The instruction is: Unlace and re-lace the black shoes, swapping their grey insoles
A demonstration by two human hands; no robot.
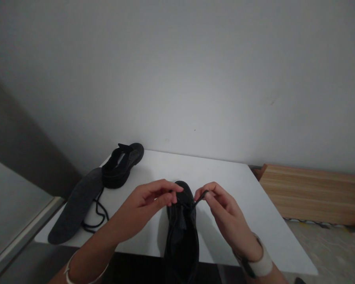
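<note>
White rectangular table stands against a plain pale wall. Right hand: thumb and forefinger pinched together on a thin black shoelace. Left hand: thumb and fingertips nearly closed beside the same lace; whether they grip it cannot be told. Glossy black shoe lies between and below the fingers, toe toward the wall, heel at the near table edge. At left: a second black shoe, dark-grey flat insole and loose black cord.
</note>
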